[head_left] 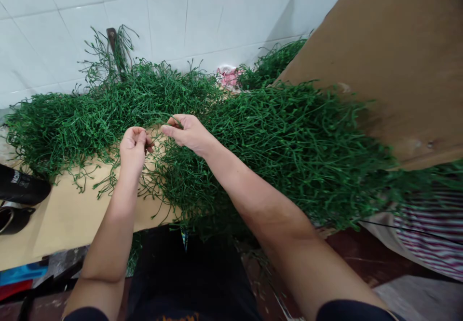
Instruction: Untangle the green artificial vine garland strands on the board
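A big heap of thin green plastic strands (282, 142) covers a pale tabletop (68, 215). My left hand (133, 146) is closed in a pinch on a few green strands at the heap's near edge. My right hand (188, 130) is just to its right, fingers curled and pinching strands from the same tangle (159, 166). The two hands are a few centimetres apart above the table. Loose strands trail down toward the table's front edge.
A large brown cardboard sheet (390, 55) leans over the heap at the right. White tiled wall (173, 12) stands behind. A black object (20, 186) lies at the table's left edge. Striped cloth (430, 234) shows at the lower right, a pink item (227, 76) at the back.
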`<state>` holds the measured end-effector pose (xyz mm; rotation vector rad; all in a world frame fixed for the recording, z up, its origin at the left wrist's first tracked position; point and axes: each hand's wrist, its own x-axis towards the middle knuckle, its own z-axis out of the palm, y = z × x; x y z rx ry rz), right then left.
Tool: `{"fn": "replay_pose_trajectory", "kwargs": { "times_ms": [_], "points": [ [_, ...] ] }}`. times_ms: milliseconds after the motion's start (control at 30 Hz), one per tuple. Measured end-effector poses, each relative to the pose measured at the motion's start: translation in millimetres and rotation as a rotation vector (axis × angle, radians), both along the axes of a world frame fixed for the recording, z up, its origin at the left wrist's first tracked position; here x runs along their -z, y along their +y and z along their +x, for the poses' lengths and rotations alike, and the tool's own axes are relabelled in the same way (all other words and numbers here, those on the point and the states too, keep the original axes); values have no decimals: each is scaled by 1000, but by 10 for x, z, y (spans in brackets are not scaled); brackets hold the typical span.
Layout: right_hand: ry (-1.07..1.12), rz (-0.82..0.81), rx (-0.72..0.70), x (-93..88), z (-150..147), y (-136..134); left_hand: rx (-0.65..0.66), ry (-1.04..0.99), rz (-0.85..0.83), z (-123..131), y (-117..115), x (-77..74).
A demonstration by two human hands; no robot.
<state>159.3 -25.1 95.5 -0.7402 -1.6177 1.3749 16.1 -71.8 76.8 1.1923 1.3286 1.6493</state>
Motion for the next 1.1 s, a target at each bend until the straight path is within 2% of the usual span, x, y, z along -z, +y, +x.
{"fn": "replay_pose_trajectory", "kwargs": {
  "times_ms": [100,200,300,433,500,733,833,1100],
  "points": [
    [45,-57,-56,23,67,11,-55,9,-3,-91,6,-12],
    [43,-82,-118,28,82,8,-30,50,-18,-119,-6,-13],
    [-1,-69,-128,31,50,0,60,93,-28,-63,-34,-10],
    [-41,-40,-117,41,23,-1,243,124,-33,57,-61,-3],
    [-43,-31,-143,46,32,0,280,153,-28,88,-54,10],
    [17,-34,-249,77,89,10,91,148,-16,37,-7,27],
    [36,-71,-268,85,82,16,87,158,7,27,-6,20],
    [144,-221,-201,124,23,38,145,210,62,-11,20,69]
  ]
}}
